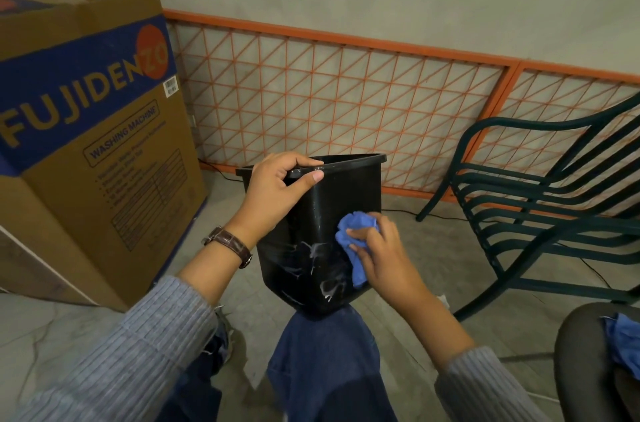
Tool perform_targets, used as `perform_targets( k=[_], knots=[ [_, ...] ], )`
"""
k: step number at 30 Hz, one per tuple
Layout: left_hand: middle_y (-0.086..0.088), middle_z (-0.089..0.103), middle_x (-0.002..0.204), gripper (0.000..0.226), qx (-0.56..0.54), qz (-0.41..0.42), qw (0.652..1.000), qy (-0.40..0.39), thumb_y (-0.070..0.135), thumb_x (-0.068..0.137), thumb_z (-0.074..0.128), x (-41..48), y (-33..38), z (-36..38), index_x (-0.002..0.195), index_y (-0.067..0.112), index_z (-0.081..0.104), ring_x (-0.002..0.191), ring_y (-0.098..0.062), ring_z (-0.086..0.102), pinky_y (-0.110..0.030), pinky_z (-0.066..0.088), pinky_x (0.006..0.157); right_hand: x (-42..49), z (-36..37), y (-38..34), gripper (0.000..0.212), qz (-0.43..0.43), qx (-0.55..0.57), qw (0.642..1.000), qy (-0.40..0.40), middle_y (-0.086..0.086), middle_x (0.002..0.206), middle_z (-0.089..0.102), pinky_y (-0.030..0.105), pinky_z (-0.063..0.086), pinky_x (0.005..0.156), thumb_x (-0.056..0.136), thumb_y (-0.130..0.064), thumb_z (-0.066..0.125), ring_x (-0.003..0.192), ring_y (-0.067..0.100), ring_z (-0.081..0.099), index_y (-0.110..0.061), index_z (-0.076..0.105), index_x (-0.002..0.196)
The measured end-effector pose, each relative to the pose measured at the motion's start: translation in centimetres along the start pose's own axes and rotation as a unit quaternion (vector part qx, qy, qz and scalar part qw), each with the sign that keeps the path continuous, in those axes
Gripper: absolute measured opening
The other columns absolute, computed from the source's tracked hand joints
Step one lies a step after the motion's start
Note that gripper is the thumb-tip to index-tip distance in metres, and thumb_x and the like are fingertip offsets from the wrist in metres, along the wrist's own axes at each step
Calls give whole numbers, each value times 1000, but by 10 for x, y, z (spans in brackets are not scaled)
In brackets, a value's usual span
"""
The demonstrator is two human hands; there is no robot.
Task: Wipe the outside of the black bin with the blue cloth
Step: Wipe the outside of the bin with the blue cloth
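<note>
The black bin (341,193) rests upright on my right knee, its near wall streaked with white smears low down. My left hand (277,191) grips its near rim, thumb outside and fingers over the edge. The crumpled blue cloth (356,231) is pressed against the bin's near right side under my right hand (379,257), which is closed around it. The bin's far side and inside are hidden.
A big cardboard washing-machine box (86,131) stands at the left. An orange lattice panel (346,92) leans on the wall behind. A dark green slatted chair (540,207) sits at the right. Another blue cloth (623,342) lies on a dark seat at the lower right.
</note>
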State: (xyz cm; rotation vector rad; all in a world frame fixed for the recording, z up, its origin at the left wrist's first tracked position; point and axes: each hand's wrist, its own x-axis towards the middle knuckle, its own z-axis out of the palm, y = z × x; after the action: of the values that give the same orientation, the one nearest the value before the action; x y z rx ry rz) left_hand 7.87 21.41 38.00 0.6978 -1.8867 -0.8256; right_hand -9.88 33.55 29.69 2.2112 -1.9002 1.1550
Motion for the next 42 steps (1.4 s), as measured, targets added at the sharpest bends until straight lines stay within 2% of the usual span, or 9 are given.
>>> perform_targets(
  k=[3,7,11,15,19,26,31,37,42],
  knots=[
    [21,62,95,14,9,3,1000,3,26,82,66,1,1,3,96,30,65,98,-8,57,-44,44,93,10,1,-2,30,53,18,998,41,10,129,39,18,34,94,91,-13,58,118,16,39,-28,45,113],
    [19,62,94,13,14,0,1000,-1,30,82,65,3,0,4,95,30,65,98,-9,56,-42,44,93,-2,10,-9,28,7,9,1000,13,10,130,36,17,33,94,92,-19,56,118,19,39,-25,44,116],
    [23,60,92,13,22,5,1000,-5,23,83,66,3,2,4,94,29,65,96,0,54,-32,42,92,-10,3,4,24,4,5,1000,-13,11,129,40,22,37,93,93,-30,46,118,23,42,-25,44,117],
    [24,59,91,13,17,3,1000,-2,22,83,66,4,0,7,95,27,65,92,7,53,-22,41,88,-5,9,-2,26,67,28,997,31,10,129,39,16,33,94,92,-16,57,116,15,40,-22,48,117],
    [26,58,89,13,27,3,1000,-11,21,83,65,5,2,7,94,28,64,90,14,51,-8,35,83,-18,14,-8,26,13,14,1000,-4,11,131,37,19,35,94,93,-33,44,117,18,39,-26,42,118],
    [25,58,89,13,27,5,1000,-6,21,83,65,5,3,8,94,28,64,89,11,52,-19,39,86,-8,11,1,26,84,27,995,40,10,125,42,16,32,90,92,-14,57,113,16,42,-17,51,117],
    [24,59,89,12,26,1,1000,-11,22,83,65,5,2,7,94,27,65,91,9,52,-23,41,87,-25,14,3,27,25,16,999,-13,14,132,39,25,38,95,92,-34,43,119,21,41,-27,41,118],
    [21,62,93,12,13,-10,1000,-1,23,84,65,5,0,5,95,28,65,96,-4,57,-35,45,91,-15,12,5,25,73,17,997,16,12,128,41,22,36,93,92,-26,49,116,19,42,-32,40,115],
    [21,62,94,13,9,-18,1000,-5,23,83,65,5,-1,3,95,28,65,98,-7,57,-42,45,94,-33,18,5,28,5,2,999,-33,10,132,37,26,39,96,94,-32,40,120,22,40,-26,40,121]
  ],
)
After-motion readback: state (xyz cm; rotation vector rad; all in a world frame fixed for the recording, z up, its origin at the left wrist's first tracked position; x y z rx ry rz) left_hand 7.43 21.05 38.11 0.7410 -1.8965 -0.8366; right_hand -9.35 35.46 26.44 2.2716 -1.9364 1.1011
